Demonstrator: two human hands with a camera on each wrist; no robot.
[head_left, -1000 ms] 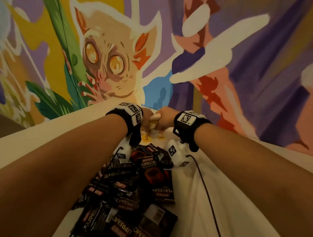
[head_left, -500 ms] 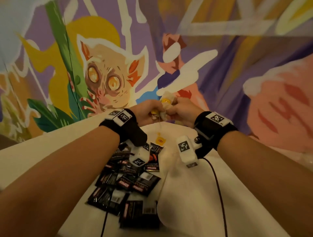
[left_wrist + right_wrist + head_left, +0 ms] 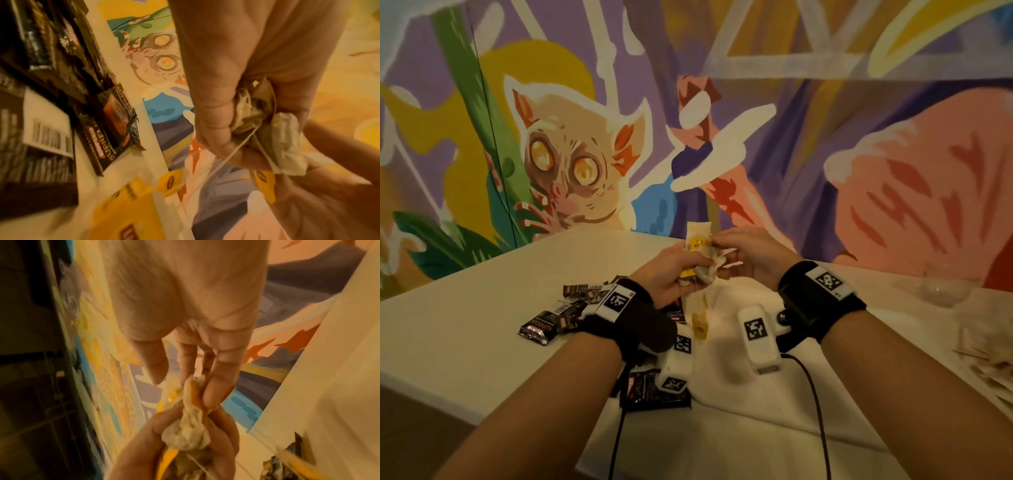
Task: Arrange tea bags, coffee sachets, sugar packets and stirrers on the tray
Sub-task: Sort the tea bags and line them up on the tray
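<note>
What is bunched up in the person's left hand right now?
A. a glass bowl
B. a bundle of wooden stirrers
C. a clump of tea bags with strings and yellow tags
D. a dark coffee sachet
C. The left hand grips a crumpled clump of tea bags, a yellow tag dangling below on its string, while the right hand pinches at the top of the clump; the coffee sachets lie on the table.
</note>
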